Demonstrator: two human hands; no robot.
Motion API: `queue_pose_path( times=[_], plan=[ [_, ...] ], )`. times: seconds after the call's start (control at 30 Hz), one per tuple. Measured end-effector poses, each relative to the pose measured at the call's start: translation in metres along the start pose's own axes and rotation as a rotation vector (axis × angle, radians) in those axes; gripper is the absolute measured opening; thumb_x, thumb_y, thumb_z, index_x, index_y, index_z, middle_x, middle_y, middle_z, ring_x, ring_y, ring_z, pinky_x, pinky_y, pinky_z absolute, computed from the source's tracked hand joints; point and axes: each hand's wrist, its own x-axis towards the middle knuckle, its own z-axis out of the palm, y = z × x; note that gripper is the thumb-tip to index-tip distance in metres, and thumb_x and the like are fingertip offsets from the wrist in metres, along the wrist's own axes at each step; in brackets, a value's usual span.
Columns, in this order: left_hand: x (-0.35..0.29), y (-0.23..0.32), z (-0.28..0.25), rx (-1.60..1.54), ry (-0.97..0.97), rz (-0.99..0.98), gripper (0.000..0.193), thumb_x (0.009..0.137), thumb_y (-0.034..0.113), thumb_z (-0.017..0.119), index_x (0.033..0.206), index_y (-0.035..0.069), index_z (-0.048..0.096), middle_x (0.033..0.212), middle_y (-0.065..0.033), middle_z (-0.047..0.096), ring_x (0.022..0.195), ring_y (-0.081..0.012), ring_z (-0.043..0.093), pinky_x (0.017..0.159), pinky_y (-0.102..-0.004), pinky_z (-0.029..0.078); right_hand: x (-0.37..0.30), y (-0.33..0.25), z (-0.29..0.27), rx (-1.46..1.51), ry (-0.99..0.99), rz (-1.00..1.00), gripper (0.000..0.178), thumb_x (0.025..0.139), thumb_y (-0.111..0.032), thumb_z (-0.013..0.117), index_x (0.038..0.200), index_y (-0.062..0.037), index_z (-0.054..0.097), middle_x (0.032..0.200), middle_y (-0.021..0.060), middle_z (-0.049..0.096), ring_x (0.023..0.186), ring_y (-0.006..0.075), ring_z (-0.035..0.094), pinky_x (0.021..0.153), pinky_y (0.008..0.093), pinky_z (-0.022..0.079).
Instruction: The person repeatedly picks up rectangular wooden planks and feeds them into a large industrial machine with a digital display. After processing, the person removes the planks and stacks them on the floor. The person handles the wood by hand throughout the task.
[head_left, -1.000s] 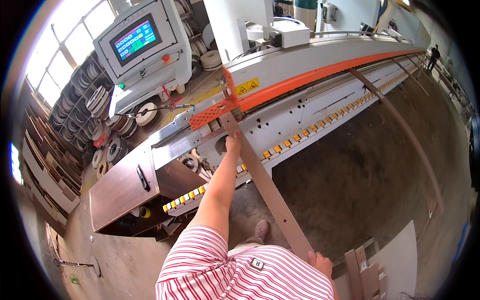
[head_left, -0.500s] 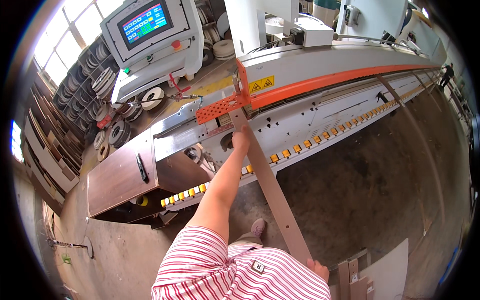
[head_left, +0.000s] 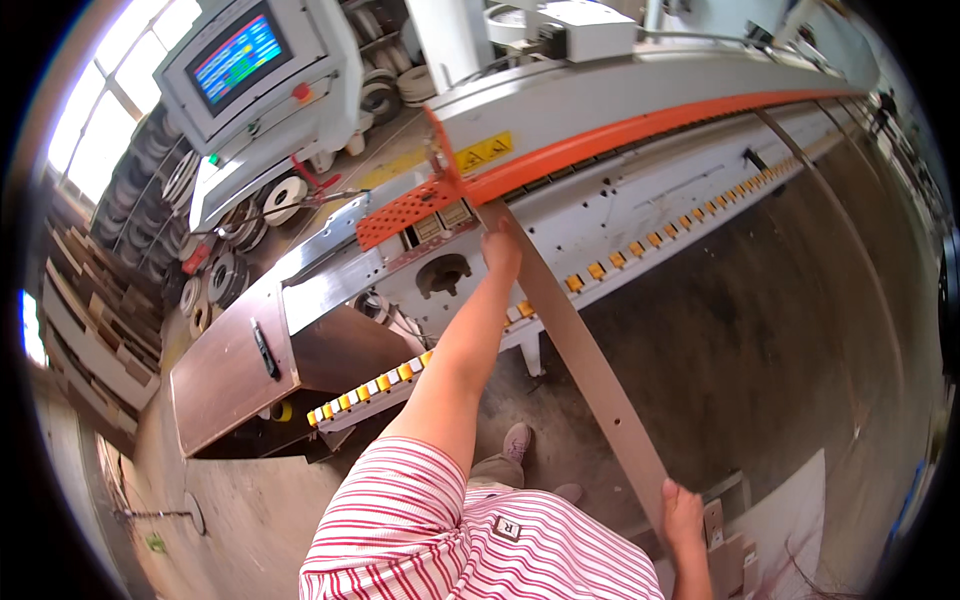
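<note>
A long, narrow brown board (head_left: 585, 365) with a small hole near its close end slants from the machine toward my right side. Its far end meets the machine just below the orange guard (head_left: 545, 170). My left hand (head_left: 502, 252) is closed on the board's left edge close to that far end. Down at the near end, my right hand (head_left: 684, 512) grips the board, thumb on top. The perforated orange plate (head_left: 405, 212) lies left of the board's far end. Yellow rollers (head_left: 597, 271) line the machine's lower rail, passing under the board.
A control panel with a lit screen (head_left: 238, 58) stands at the far left. A black pen-like tool (head_left: 265, 348) lies on a brown cabinet (head_left: 225, 375). Rolls of edging (head_left: 228, 275) sit behind it. Cut boards (head_left: 735, 560) stand at the lower right.
The board has shifted right along the machine, its far end now right of the perforated plate. Both hands moved with it, and my right hand shows more fully. The view has shifted slightly.
</note>
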Motion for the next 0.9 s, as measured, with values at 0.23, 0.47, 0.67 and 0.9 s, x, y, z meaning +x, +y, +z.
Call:
queue_pose_path(
  times=[0.23, 0.47, 0.67, 0.9],
  plan=[
    [0.09, -0.024, 0.036, 0.587, 0.035, 1.943, 0.027, 0.092, 0.029, 0.059, 0.103, 0.006, 0.063, 0.095, -0.0098, 0.061, 0.085, -0.0235, 0.056, 0.078, -0.0372, 0.049, 0.018, 0.008, -0.002, 0.038, 0.404, 0.066, 0.033, 0.094, -0.031, 0.054, 0.108, -0.0027, 0.062, 0.111, 0.0191, 0.065, 0.104, 0.0374, 0.061, 0.088, 0.0471, 0.049],
    [-0.145, -0.003, -0.049, -0.082, -0.321, 0.96, 0.029, 0.097, 0.013, 0.054, 0.121, 0.001, 0.044, 0.103, -0.0131, 0.053, 0.093, -0.025, 0.053, 0.082, -0.0367, 0.047, -0.063, 0.068, 0.096, 0.072, 0.386, -0.139, 0.029, 0.078, -0.009, 0.06, 0.106, -0.0029, 0.059, 0.113, 0.0139, 0.055, 0.11, 0.0328, 0.054, 0.096, 0.0431, 0.043],
    [-0.284, -0.064, -0.106, 0.133, -0.831, 0.876, 0.028, 0.093, 0.008, 0.057, 0.119, 0.002, 0.047, 0.101, -0.0138, 0.056, 0.089, -0.0244, 0.057, 0.081, -0.0349, 0.047, -0.079, 0.232, 0.154, -0.256, 0.448, 0.554, 0.037, 0.086, -0.008, 0.052, 0.123, -0.0012, 0.052, 0.127, 0.0136, 0.049, 0.122, 0.03, 0.048, 0.101, 0.0425, 0.041],
    [-0.308, -0.133, -0.148, 0.357, -1.101, 0.769, 0.03, 0.092, 0.011, 0.06, 0.118, 0.001, 0.049, 0.095, -0.012, 0.059, 0.085, -0.0229, 0.059, 0.078, -0.0358, 0.048, -0.124, 0.336, 0.14, -0.3, 0.347, 0.917, 0.035, 0.092, -0.015, 0.05, 0.126, -0.0059, 0.051, 0.122, 0.0087, 0.05, 0.116, 0.0263, 0.051, 0.097, 0.0412, 0.046]
  ],
)
